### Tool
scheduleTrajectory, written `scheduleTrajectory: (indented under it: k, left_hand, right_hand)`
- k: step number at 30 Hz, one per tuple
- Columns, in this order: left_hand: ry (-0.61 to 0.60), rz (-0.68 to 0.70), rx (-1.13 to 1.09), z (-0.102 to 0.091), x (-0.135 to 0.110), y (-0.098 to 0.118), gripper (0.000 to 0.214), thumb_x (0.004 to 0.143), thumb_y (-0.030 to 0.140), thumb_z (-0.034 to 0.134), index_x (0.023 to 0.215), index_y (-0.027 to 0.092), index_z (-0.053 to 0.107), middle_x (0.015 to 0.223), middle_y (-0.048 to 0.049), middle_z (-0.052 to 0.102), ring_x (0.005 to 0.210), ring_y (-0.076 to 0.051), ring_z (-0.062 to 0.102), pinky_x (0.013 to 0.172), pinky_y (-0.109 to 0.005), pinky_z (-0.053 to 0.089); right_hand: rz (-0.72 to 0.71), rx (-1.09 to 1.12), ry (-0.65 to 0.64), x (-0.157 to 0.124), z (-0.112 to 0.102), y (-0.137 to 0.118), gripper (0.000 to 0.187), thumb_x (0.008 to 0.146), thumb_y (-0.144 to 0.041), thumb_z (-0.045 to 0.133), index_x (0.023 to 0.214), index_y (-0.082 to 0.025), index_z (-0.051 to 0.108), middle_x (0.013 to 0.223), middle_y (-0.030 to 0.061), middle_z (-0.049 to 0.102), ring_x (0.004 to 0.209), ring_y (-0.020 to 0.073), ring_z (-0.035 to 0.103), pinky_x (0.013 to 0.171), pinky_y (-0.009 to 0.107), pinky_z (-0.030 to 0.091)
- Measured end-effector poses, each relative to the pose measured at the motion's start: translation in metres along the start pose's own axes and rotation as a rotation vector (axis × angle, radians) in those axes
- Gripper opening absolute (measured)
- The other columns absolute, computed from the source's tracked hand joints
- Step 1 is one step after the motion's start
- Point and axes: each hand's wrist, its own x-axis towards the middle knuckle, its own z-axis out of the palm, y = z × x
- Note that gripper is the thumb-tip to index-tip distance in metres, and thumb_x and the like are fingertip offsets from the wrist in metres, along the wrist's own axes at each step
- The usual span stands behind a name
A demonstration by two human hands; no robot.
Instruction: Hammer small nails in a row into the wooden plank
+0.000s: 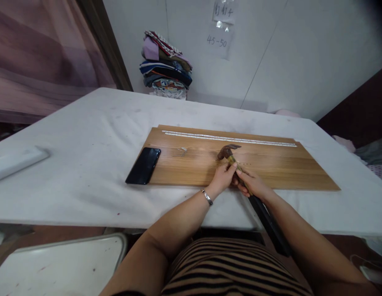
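Observation:
A claw hammer (228, 152) with a rusty head and a long black grip lies slantwise over the wooden board (289, 168). My right hand (254, 185) is closed round its handle below the neck. Just beside it, my left hand (222, 177) is closed at the hammer's neck, thumb against the handle; its other fingers are partly hidden. Left of the hammer, several loose nails (183, 151) lie on the board. Small dark dots (245, 164) run in a short row to the right of the hammer; I cannot tell whether they are nails or holes.
Two white measuring strips (228, 138) run along the board's far side. A black phone (144, 165) rests on its left end. The board is on a white-covered table (86, 164). Folded cloths (166, 68) are stacked by the wall; a white chair (64, 263) stands at lower left.

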Motion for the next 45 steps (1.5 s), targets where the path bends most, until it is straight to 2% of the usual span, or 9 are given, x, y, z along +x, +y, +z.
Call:
scheduleTrajectory:
  k: [7,16,23,30,36,45]
  left_hand:
    - [-0.006,0.014,-0.01,-0.0001,0.0018,-0.0015,0.044,0.08,0.061,0.051,0.076,0.017,0.051,0.045,0.0038,0.052,0.039,-0.009,0.049,0.043,-0.019,0.04]
    - [-0.019,0.023,-0.005,0.0002,0.0006,0.0002,0.045,0.08,0.062,0.051,0.074,0.017,0.049,0.045,0.0041,0.051,0.038,-0.008,0.048,0.041,-0.018,0.038]
    - [-0.01,0.006,-0.02,-0.0002,0.0022,-0.002,0.043,0.081,0.061,0.051,0.075,0.018,0.05,0.045,0.0039,0.052,0.039,-0.009,0.049,0.043,-0.019,0.04]
    - [-0.003,0.013,0.039,-0.0013,0.002,-0.0013,0.041,0.084,0.057,0.048,0.075,0.017,0.051,0.046,0.0024,0.053,0.041,-0.01,0.051,0.043,-0.02,0.04]
    - [-0.01,0.029,0.026,-0.0005,0.0016,-0.0017,0.042,0.082,0.059,0.049,0.075,0.018,0.05,0.045,0.0035,0.051,0.039,-0.009,0.049,0.042,-0.019,0.039]
    - [0.001,0.005,-0.022,0.0001,0.0016,0.0002,0.042,0.081,0.059,0.051,0.074,0.018,0.05,0.045,0.0035,0.052,0.039,-0.009,0.049,0.042,-0.019,0.039]
  right_hand:
    - [0.01,-0.033,0.005,-0.0003,0.0002,-0.002,0.037,0.081,-0.056,0.054,0.079,-0.021,0.046,0.06,-0.0062,0.05,0.032,0.003,0.033,0.025,0.016,0.03]
    - [-0.017,-0.012,0.015,0.001,-0.0007,0.0046,0.036,0.081,-0.056,0.054,0.087,-0.021,0.047,0.066,-0.0056,0.052,0.033,0.003,0.035,0.025,0.016,0.032]
    - [0.001,-0.065,-0.01,0.0009,-0.0029,0.0012,0.036,0.084,-0.056,0.05,0.077,-0.02,0.047,0.056,-0.0067,0.048,0.031,0.0034,0.032,0.026,0.016,0.031]
    - [0.011,-0.034,0.001,0.0005,-0.0007,-0.0017,0.037,0.08,-0.057,0.055,0.079,-0.02,0.046,0.062,-0.0058,0.051,0.032,0.0027,0.034,0.025,0.015,0.03]
    - [-0.02,-0.034,0.017,0.0003,0.0002,0.0015,0.038,0.081,-0.057,0.054,0.083,-0.021,0.046,0.063,-0.0062,0.051,0.032,0.003,0.035,0.025,0.016,0.032]
    - [0.027,-0.012,0.008,0.0009,-0.0015,-0.0003,0.037,0.079,-0.056,0.056,0.085,-0.021,0.046,0.065,-0.0059,0.052,0.033,0.0029,0.036,0.025,0.015,0.031]
